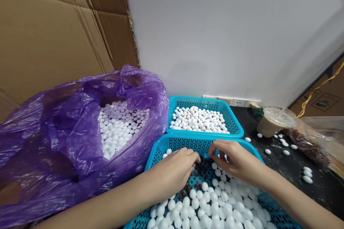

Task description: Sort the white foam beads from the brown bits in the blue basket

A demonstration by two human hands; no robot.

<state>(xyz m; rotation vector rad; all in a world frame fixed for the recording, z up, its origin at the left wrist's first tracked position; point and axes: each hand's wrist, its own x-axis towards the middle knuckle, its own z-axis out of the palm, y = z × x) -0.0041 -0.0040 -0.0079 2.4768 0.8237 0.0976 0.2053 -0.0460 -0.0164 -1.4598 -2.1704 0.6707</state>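
My left hand [179, 166] reaches over the near blue basket [153, 152] with its fingers curled downward; whatever they pinch is hidden. Facing it, my right hand [235, 157] has thumb and fingers bent together, and I cannot make out anything in them. Below both hands lie many white balls [215, 204], round to slightly oval, filling the near part of the basket. Reddish-brown shreds [200, 170] are scattered on the basket floor between the hands.
A second blue basket [236, 121] with white balls and brown bits stands behind. At left, a purple plastic bag [72, 125] holds more white balls. On the black table [285, 182] at right are loose balls, a lidded cup [274, 123] and a clear bag of brown shreds [309, 146].
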